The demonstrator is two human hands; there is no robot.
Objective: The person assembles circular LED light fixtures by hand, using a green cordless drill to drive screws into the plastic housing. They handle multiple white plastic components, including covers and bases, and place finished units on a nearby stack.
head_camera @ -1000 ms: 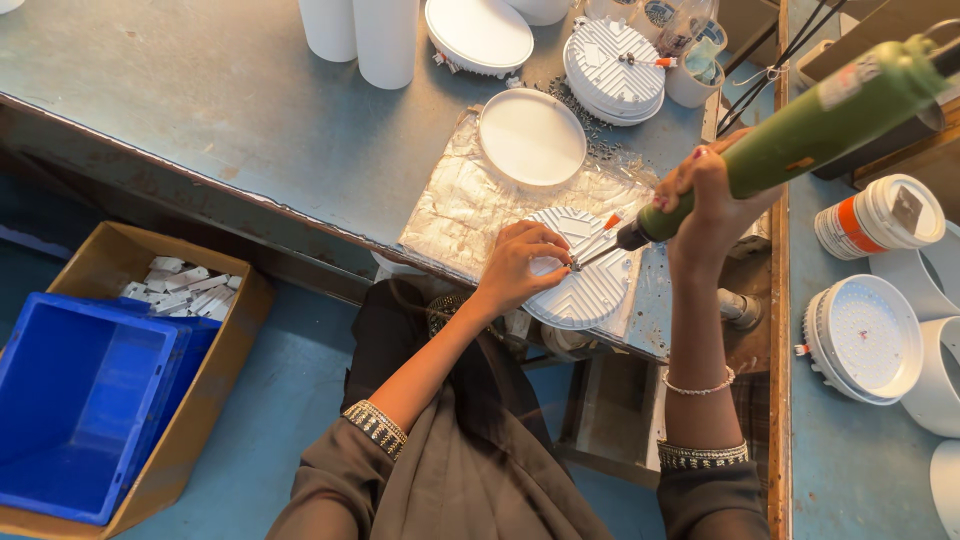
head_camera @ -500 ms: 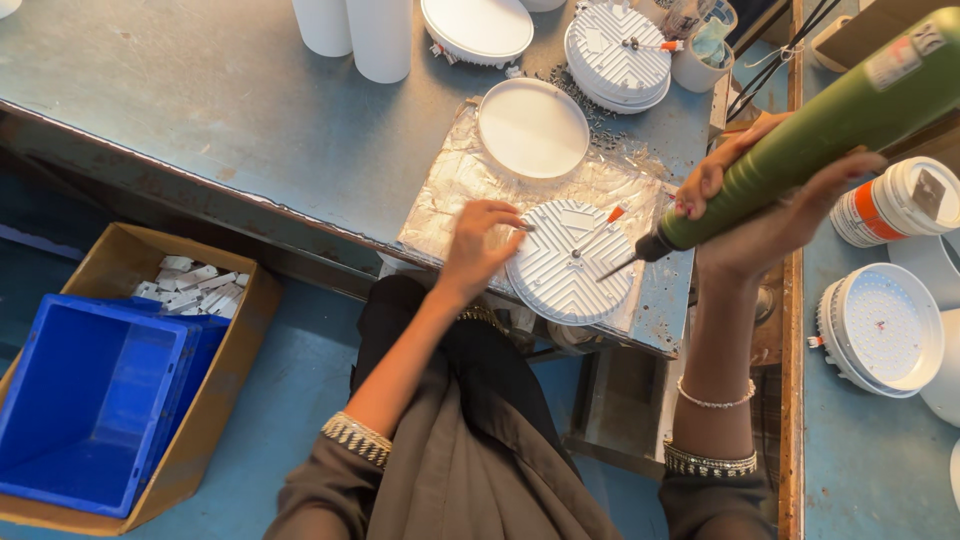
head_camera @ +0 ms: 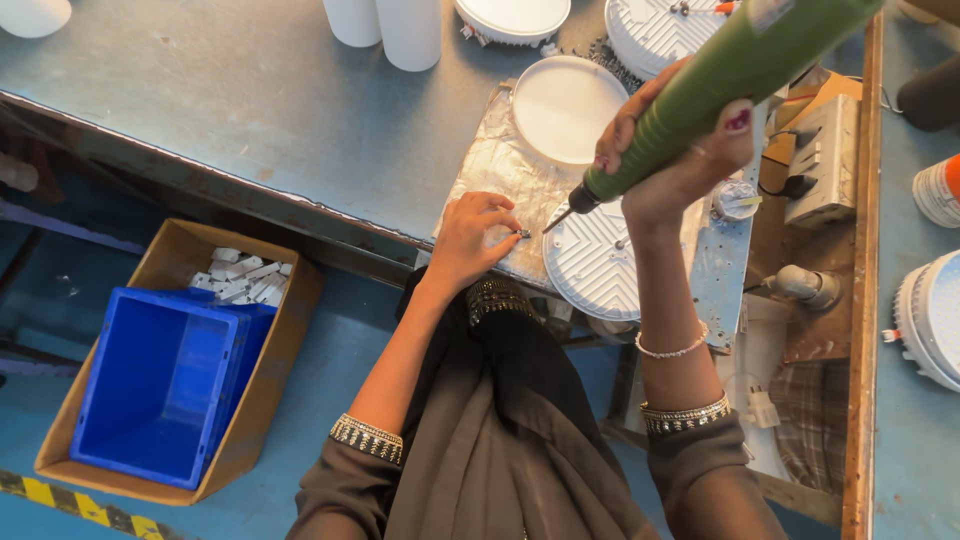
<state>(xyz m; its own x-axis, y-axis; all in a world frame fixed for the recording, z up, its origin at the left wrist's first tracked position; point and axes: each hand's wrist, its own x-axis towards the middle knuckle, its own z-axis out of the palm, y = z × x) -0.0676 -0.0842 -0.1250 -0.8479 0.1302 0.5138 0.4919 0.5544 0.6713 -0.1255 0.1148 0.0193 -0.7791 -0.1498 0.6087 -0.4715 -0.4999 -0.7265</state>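
Observation:
My right hand (head_camera: pixel 672 150) grips a green electric screwdriver (head_camera: pixel 740 70), tilted, with its bit tip pointing down and left. My left hand (head_camera: pixel 478 240) rests on a sheet of crinkled foil (head_camera: pixel 500 175) and pinches a small screw (head_camera: pixel 524 234) just below the bit tip. A round white ribbed lamp housing (head_camera: pixel 590 265) lies on the foil at the table's near edge, right of my left hand. A smooth white round cover (head_camera: pixel 567 108) lies behind it.
More white round housings (head_camera: pixel 650 30) and white cylinders (head_camera: pixel 408 30) stand at the back of the grey metal table (head_camera: pixel 250 90). A blue crate (head_camera: pixel 160 380) sits in a cardboard box (head_camera: pixel 270 370) on the floor at left. White lamp parts (head_camera: pixel 930 320) lie on the right bench.
My left hand has come off the ribbed housing and moved left onto the foil to pinch a screw. The screwdriver has lifted off the housing and swung up and left.

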